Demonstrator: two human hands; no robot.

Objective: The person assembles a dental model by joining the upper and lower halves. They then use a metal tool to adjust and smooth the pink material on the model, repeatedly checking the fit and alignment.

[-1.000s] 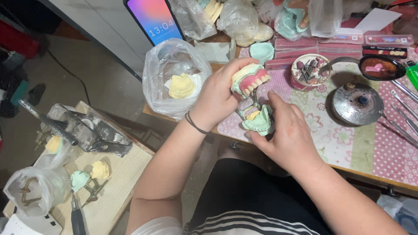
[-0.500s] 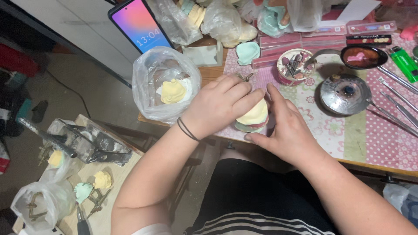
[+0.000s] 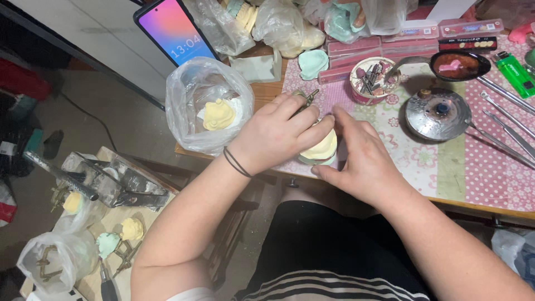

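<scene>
**Both hands closed on a dental cast at the table edge**

We see the pale yellow dental cast [image 3: 321, 148], on a greenish base, gripped from both sides near the front edge of the table [image 3: 473, 192]; the left hand [image 3: 276, 134] lies over its top and left side with fingers curled round it; the right hand [image 3: 365, 159] presses against its right side, thumb low at the base; the two hands sit close together, clamped on the cast. A brass-coloured metal frame [image 3: 305, 99] pokes out just behind the left hand's fingers. Left of the cast, a clear plastic bag [image 3: 192, 106] holds another yellow cast; behind the cast and to the right stands a small cup of burs [image 3: 370, 81]; further right of the cast rests a round metal lid [image 3: 437, 114]; behind the bag leans a phone [image 3: 173, 30].
</scene>
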